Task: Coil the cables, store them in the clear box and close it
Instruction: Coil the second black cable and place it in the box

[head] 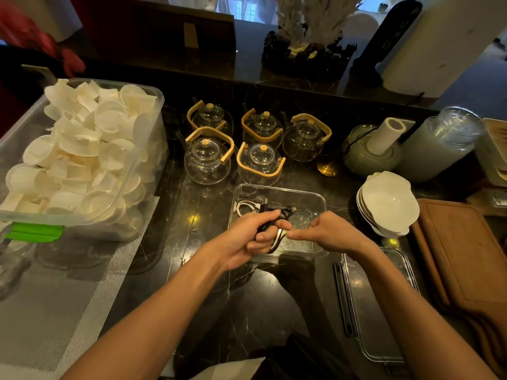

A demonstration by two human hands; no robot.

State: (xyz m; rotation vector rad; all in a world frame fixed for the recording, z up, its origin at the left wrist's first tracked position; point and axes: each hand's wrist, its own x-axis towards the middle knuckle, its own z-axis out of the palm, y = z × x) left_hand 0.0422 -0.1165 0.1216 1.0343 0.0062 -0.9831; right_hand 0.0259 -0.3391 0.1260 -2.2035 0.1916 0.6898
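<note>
A clear box [278,192] stands open on the dark marble counter, in the middle of the view. A coiled white cable [245,207] lies in its far left corner. My left hand [253,237] hovers over the box, closed around a bundled black cable [277,238] whose plugs stick out past the fingers toward the box's middle. My right hand [326,230] is just to the right, its fingertips meeting the left thumb at the black cable. The box's clear lid [380,311] lies flat on the counter to the near right.
A big plastic tub of white cups [82,154] fills the left. Several glass teapots [259,164] stand behind the box. Stacked white bowls [388,204] and wooden boards [466,256] are on the right, jars behind them.
</note>
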